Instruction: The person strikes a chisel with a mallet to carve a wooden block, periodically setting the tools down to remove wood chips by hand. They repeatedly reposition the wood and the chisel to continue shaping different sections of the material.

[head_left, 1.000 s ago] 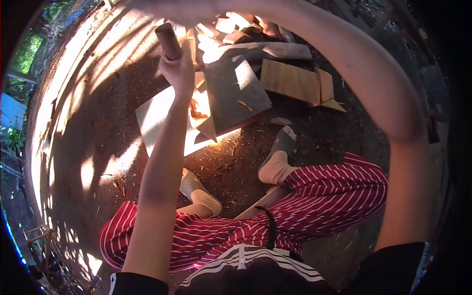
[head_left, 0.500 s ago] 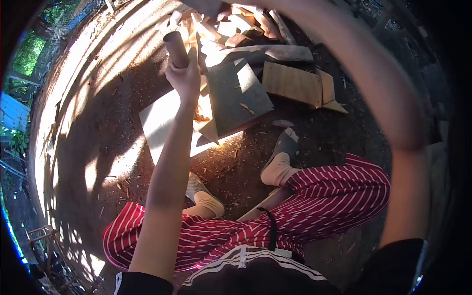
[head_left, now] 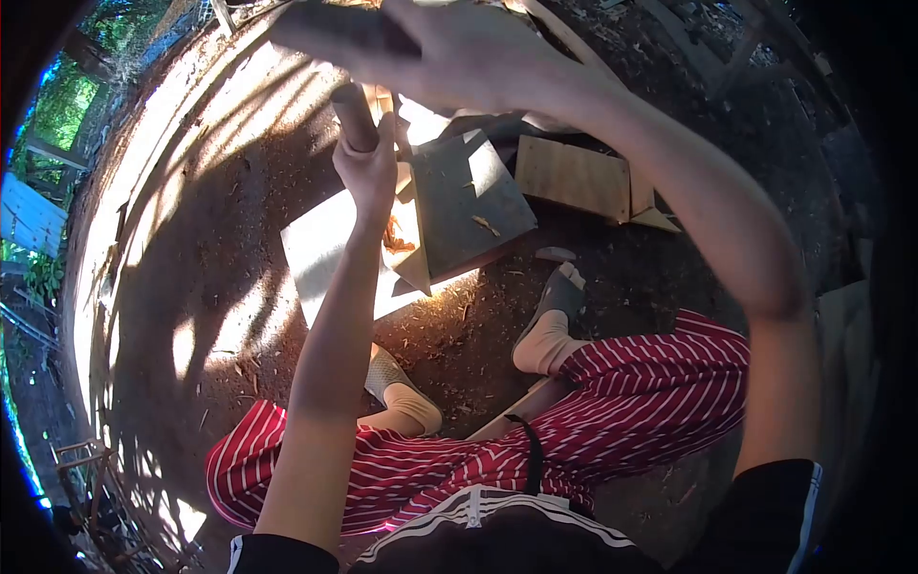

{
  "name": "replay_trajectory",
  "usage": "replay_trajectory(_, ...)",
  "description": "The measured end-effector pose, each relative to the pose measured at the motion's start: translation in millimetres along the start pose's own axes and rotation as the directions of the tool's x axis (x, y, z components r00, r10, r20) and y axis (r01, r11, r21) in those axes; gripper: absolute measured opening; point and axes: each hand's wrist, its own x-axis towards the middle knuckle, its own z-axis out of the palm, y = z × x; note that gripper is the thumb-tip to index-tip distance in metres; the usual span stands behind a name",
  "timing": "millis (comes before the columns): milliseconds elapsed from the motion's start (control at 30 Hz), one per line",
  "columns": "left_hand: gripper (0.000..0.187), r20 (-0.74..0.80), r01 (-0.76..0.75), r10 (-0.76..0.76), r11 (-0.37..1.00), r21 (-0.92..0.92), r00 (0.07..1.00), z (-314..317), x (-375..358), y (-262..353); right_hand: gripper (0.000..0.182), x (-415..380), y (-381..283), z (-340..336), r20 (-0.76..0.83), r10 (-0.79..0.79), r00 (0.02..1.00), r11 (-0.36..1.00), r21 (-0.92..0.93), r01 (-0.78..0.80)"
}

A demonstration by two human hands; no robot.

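Observation:
My left hand [head_left: 367, 174] is wrapped around a thick cylindrical wooden handle [head_left: 355, 119] that stands nearly upright; its lower end is hidden. Under that hand is a wooden piece [head_left: 411, 260] with curled shavings [head_left: 396, 235] in it, between a grey board [head_left: 469, 201] and a sunlit pale board [head_left: 320, 244]. Above and right of the handle, my right hand [head_left: 459, 55] is closed on a dark block-shaped tool [head_left: 339, 33], smeared by motion. The block is apart from the handle's top.
A brown wooden box-like piece [head_left: 574, 179] lies to the right of the boards. My sandalled feet [head_left: 559, 301] rest on the dirt floor [head_left: 234, 206], which is scattered with chips. At lower left stands a small frame [head_left: 81, 459].
My right hand has come down and left into view with the dark block, now near the handle. My left hand keeps its grip, and the view has shifted slightly.

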Motion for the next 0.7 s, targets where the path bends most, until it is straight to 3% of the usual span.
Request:
replay_trajectory(33, 0.027, 0.003, 0.038, -0.038, 0.999, 0.009, 0.999, -1, 0, 2, 0.063, 0, 2, 4, -0.179, -0.097, 0.979, 0.965, 0.223, 0.136)
replay_trajectory(67, 0.027, -0.004, 0.072, -0.071, 0.997, 0.020, 0.997, -3, -1, 4, 0.064, 4, 11, 18, -0.203, -0.088, 0.975, 0.946, 0.291, 0.146)
replay_trajectory(100, 0.025, -0.009, -0.058, 0.058, 0.997, 0.048, 0.998, -4, 2, -3, 0.065, -7, 6, 27, -0.046, -0.078, 0.996, 0.996, 0.042, 0.080)
replay_trajectory(133, 0.025, -0.008, -0.065, 0.065, 0.996, 0.059, 0.998, -7, 1, -7, 0.067, -17, 3, 32, 0.093, -0.028, 0.995, 0.975, -0.216, 0.048)
replay_trajectory(167, 0.022, 0.044, -0.048, 0.048, 0.999, -0.004, 0.998, -9, 0, -11, 0.070, -13, 3, 25, 0.164, 0.009, 0.986, 0.995, -0.103, 0.008)
replay_trajectory(200, 0.020, 0.090, -0.031, 0.038, 0.996, -0.081, 0.995, -7, 0, -11, 0.070, -14, 5, 23, 0.155, 0.009, 0.988, 0.994, -0.111, 0.009)
replay_trajectory(267, 0.017, 0.049, 0.041, -0.038, 0.997, -0.061, 0.998, -11, 3, -13, 0.074, -18, 15, 28, 0.025, 0.106, 0.994, 0.920, 0.376, -0.107)
replay_trajectory(300, 0.017, 0.069, 0.120, -0.114, 0.989, -0.085, 0.991, -20, 5, -14, 0.076, -19, 22, 38, 0.012, 0.166, 0.986, 0.779, 0.612, -0.138)
replay_trajectory(333, 0.016, 0.089, 0.200, -0.192, 0.975, -0.098, 0.977, -29, 3, -14, 0.076, -18, 35, 54, 0.021, 0.153, 0.988, 0.779, 0.612, -0.134)
replay_trajectory(400, 0.019, 0.055, 0.203, -0.197, 0.966, -0.161, 0.979, -37, 1, -1, 0.076, -14, 64, 92, 0.246, 0.326, 0.913, 0.695, 0.592, -0.408)
replay_trajectory(467, 0.018, 0.048, 0.227, -0.223, 0.927, -0.298, 0.974, -49, 5, 1, 0.072, -29, 69, 129, 0.223, 0.430, 0.875, 0.826, 0.293, -0.481)
replay_trajectory(567, 0.026, -0.063, 0.193, -0.233, 0.907, -0.374, 0.970, -67, 12, 1, 0.075, -44, 76, 184, 0.370, 0.360, 0.857, 0.874, 0.187, -0.448)
replay_trajectory(667, 0.034, -0.203, 0.201, -0.325, 0.862, -0.466, 0.924, -87, 16, -3, 0.074, -60, 77, 223, 0.306, 0.324, 0.895, 0.926, 0.091, -0.366)
replay_trajectory(700, 0.035, -0.290, 0.245, -0.423, 0.834, -0.494, 0.858, -92, 19, -2, 0.067, -63, 73, 223, 0.282, 0.336, 0.899, 0.925, 0.080, -0.371)
